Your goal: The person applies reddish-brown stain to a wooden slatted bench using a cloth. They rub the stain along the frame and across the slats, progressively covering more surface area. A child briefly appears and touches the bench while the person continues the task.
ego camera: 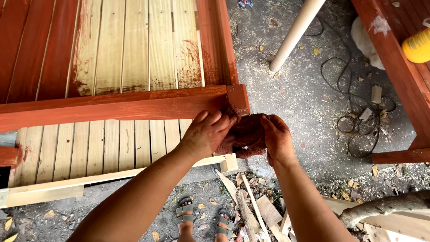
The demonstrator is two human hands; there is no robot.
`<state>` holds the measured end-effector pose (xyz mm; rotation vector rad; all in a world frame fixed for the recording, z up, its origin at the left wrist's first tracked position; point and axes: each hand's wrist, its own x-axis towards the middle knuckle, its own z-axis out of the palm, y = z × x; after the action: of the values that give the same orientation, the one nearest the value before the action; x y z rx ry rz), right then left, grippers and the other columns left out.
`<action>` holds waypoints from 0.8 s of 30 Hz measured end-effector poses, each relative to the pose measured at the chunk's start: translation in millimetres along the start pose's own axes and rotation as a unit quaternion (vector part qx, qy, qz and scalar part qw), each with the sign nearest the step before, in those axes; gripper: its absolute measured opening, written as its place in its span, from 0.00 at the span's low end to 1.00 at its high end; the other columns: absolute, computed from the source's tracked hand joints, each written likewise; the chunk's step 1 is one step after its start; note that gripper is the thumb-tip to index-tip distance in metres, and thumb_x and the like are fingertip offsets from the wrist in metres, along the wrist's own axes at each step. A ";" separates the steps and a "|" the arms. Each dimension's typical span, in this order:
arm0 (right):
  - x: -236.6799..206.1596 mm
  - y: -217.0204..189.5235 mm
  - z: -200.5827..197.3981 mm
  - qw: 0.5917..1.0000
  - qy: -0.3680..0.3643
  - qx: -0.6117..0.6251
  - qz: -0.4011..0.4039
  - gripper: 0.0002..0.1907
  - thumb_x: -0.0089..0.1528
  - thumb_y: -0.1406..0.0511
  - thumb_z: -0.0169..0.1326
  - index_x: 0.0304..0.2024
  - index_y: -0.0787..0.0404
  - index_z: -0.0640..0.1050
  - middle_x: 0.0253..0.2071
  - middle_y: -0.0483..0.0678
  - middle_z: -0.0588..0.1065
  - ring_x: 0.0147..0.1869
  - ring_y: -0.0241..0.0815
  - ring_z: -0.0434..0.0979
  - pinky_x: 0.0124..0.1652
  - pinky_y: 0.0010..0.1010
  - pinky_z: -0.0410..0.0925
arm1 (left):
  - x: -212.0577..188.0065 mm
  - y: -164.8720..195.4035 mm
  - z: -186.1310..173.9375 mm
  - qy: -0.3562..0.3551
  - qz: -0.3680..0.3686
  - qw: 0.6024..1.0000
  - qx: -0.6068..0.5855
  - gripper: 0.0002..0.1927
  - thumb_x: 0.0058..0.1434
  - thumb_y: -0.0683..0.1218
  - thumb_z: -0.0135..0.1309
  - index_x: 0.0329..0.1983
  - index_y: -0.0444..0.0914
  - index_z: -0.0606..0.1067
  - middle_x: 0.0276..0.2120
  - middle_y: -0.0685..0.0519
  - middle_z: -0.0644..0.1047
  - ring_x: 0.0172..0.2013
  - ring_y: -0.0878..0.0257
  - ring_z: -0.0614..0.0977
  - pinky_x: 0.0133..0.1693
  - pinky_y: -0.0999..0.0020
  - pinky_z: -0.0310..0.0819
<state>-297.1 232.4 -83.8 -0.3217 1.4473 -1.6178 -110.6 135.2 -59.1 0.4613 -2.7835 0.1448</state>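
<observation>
My left hand [207,132] and my right hand [277,140] both grip a reddish-brown stained cloth [245,134], bunched between them. The cloth touches the lower right corner of a red-stained wooden rail [112,107]. That rail crosses a slatted wooden frame [130,49]. The frame's left slats are stained red; those in the middle and on the right are bare pale wood with red smears. My sandalled feet [201,222] stand on the ground below.
A second red-stained wooden piece [398,67] stands at the right with a yellow container [417,45] on it. A pale pole [295,33], a black cable [358,116], wood offcuts [260,206] and a branch [385,206] lie on the grey, sawdust-strewn ground.
</observation>
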 end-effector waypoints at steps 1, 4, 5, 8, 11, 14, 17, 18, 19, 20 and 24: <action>-4.2 -2.1 1.9 1.000 0.014 -0.005 0.024 0.09 0.68 0.64 0.49 0.39 0.63 0.76 0.34 0.46 0.79 0.36 0.36 0.78 0.40 0.29 0.74 | -0.5 0.6 2.4 -0.012 0.005 1.000 0.027 0.34 0.60 0.43 0.50 0.72 0.37 0.64 0.59 0.55 0.67 0.55 0.59 0.66 0.57 0.59 0.62; -10.2 -4.2 8.9 1.000 0.002 0.007 0.002 0.08 0.69 0.64 0.51 0.39 0.63 0.76 0.32 0.46 0.76 0.34 0.37 0.74 0.34 0.32 0.70 | 2.1 3.4 12.8 -0.041 -0.021 0.999 0.018 0.32 0.63 0.42 0.47 0.73 0.35 0.62 0.58 0.56 0.67 0.58 0.59 0.65 0.61 0.60 0.62; -10.5 -3.7 9.6 1.000 0.005 0.006 0.010 0.09 0.69 0.63 0.51 0.39 0.62 0.76 0.31 0.47 0.76 0.32 0.39 0.74 0.32 0.34 0.69 | 1.2 2.5 15.1 -0.049 -0.037 0.998 0.000 0.30 0.67 0.43 0.46 0.73 0.35 0.62 0.57 0.56 0.67 0.59 0.59 0.65 0.62 0.59 0.62; -7.5 1.0 6.9 1.000 0.012 -0.006 0.023 0.09 0.68 0.63 0.51 0.38 0.62 0.76 0.30 0.47 0.75 0.31 0.40 0.73 0.31 0.35 0.68 | -0.9 -1.0 16.8 -0.138 0.005 0.988 0.066 0.40 0.49 0.40 0.47 0.70 0.34 0.62 0.61 0.55 0.66 0.52 0.59 0.65 0.54 0.64 0.62; -1.5 6.9 0.3 1.000 0.012 -0.023 -0.006 0.09 0.70 0.63 0.52 0.39 0.63 0.76 0.32 0.45 0.76 0.35 0.35 0.73 0.36 0.29 0.69 | 1.2 0.4 12.8 -0.087 0.005 0.995 0.040 0.37 0.64 0.40 0.45 0.80 0.35 0.61 0.54 0.52 0.69 0.54 0.57 0.66 0.55 0.60 0.63; 0.1 13.2 -1.8 1.000 0.000 -0.018 -0.023 0.08 0.70 0.64 0.53 0.40 0.63 0.77 0.33 0.44 0.76 0.35 0.34 0.72 0.36 0.28 0.68 | 10.5 8.2 11.0 0.028 -0.025 0.999 -0.012 0.27 0.67 0.42 0.47 0.70 0.34 0.66 0.64 0.55 0.67 0.59 0.59 0.67 0.65 0.61 0.61; -0.1 14.3 0.2 1.000 -0.006 0.003 -0.007 0.08 0.69 0.64 0.52 0.40 0.63 0.77 0.33 0.46 0.77 0.35 0.36 0.75 0.35 0.29 0.70 | 13.4 9.2 12.8 -0.073 -0.070 0.995 -0.017 0.24 0.68 0.42 0.44 0.67 0.37 0.68 0.63 0.57 0.68 0.61 0.60 0.67 0.69 0.60 0.60; -1.0 13.8 0.2 1.000 0.000 -0.002 0.004 0.09 0.69 0.64 0.51 0.40 0.63 0.77 0.33 0.46 0.77 0.34 0.37 0.76 0.34 0.30 0.71 | 13.5 8.7 14.0 -0.041 -0.053 0.998 0.002 0.27 0.63 0.42 0.45 0.67 0.37 0.69 0.61 0.57 0.69 0.58 0.59 0.68 0.65 0.60 0.61; -1.7 13.4 0.4 1.000 0.005 -0.006 0.014 0.09 0.68 0.63 0.51 0.39 0.63 0.77 0.32 0.47 0.77 0.33 0.38 0.76 0.33 0.31 0.72 | 10.7 5.9 14.5 -0.008 -0.036 0.999 0.023 0.30 0.58 0.42 0.45 0.67 0.37 0.70 0.59 0.57 0.69 0.55 0.59 0.68 0.62 0.60 0.62; -1.9 12.9 0.1 1.000 0.004 -0.008 0.008 0.09 0.68 0.64 0.51 0.40 0.63 0.77 0.33 0.47 0.78 0.33 0.38 0.77 0.34 0.30 0.72 | 7.2 2.7 14.6 0.027 -0.016 0.999 0.044 0.33 0.54 0.43 0.46 0.66 0.37 0.71 0.57 0.56 0.70 0.52 0.59 0.68 0.59 0.59 0.63; -2.6 15.3 -6.4 1.000 -0.013 0.002 -0.009 0.09 0.70 0.64 0.51 0.41 0.64 0.77 0.33 0.47 0.78 0.34 0.37 0.77 0.34 0.30 0.72 | 7.6 4.2 12.8 -0.011 -0.018 0.999 0.050 0.29 0.61 0.45 0.46 0.67 0.34 0.70 0.59 0.55 0.68 0.56 0.59 0.68 0.60 0.61 0.63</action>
<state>-293.4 240.1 -98.3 -0.3534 1.4251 -1.6235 -122.5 135.0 -68.9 0.5391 -2.7982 0.2722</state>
